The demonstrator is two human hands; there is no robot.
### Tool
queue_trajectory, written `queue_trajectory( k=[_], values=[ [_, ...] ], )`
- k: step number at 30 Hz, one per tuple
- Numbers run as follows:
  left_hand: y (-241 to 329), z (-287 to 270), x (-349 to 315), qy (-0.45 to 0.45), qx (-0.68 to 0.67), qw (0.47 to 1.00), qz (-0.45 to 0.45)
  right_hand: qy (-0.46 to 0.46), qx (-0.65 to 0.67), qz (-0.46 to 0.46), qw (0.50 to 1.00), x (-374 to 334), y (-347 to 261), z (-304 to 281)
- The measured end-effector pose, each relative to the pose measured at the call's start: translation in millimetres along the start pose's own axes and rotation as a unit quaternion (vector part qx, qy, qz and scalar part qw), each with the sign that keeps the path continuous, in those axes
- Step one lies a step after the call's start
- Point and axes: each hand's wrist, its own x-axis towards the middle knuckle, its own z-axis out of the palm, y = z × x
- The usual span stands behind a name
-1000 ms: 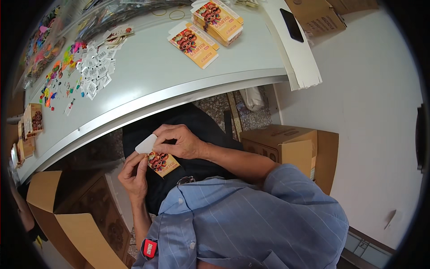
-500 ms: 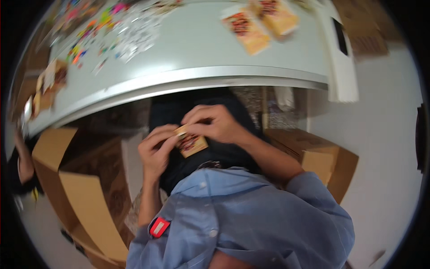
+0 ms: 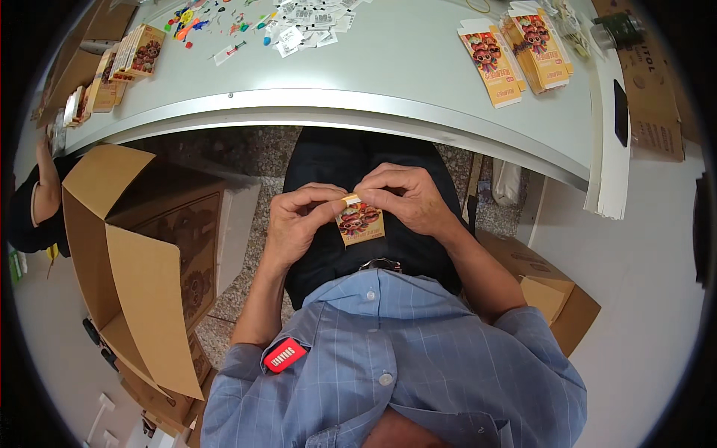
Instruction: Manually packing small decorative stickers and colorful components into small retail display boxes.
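Note:
Over my lap, in front of my dark trousers, a small yellow printed carton (image 3: 361,222) hangs from both hands. My left hand (image 3: 302,224) pinches the carton's top end between thumb and fingers. On the other side, my right hand (image 3: 403,196) grips the same end, its thumb against the top edge and its fingers curled over. A pale flap shows between the two thumbs. The carton's printed face, with cartoon figures, points up toward me. What is inside it cannot be seen.
Ahead stands a pale table (image 3: 358,71) with a metal front edge. Flat yellow cartons (image 3: 489,63) lie at its right, filled-out cartons (image 3: 138,52) at its left. White packets (image 3: 306,26) and small coloured pieces (image 3: 190,26) lie farther back. An open cardboard box (image 3: 146,299) stands left; another person's arm (image 3: 46,179) shows beyond.
The whole view has shifted, so table and hands appear displaced, and the picture is sharper now. Both hands stay on the carton's top end, with the fingers drawn closer together.

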Motion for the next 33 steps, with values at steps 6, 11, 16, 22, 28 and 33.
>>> queue_trajectory(
  k=[6,11,16,22,28,33],
  values=[
    [1.5,-0.6,-4.2,-0.036,0.140,0.988,0.058,-0.023,-0.078,-0.095,0.992,-4.3,0.1,-9.2],
    [-1.8,3.0,-12.8,0.001,0.226,0.966,0.127,-0.036,-0.186,-0.149,0.970,-9.6,-5.3,-5.8],
    [40.4,9.1,-13.9,0.041,0.289,0.908,0.300,0.109,0.046,0.043,0.992,-14.4,-39.5,-8.4],
    [79.0,21.9,-3.0,-0.038,0.369,0.784,0.498,0.002,0.265,0.039,0.963,3.0,-78.8,-7.8],
    [99.6,28.1,30.4,0.041,-0.021,0.990,0.133,0.001,0.028,-0.128,0.991,29.6,-92.9,-19.1],
    [110.3,19.4,92.1,0.032,0.044,0.983,0.175,0.104,-0.263,-0.238,0.929,68.8,-128.8,-66.4]
  ],
)
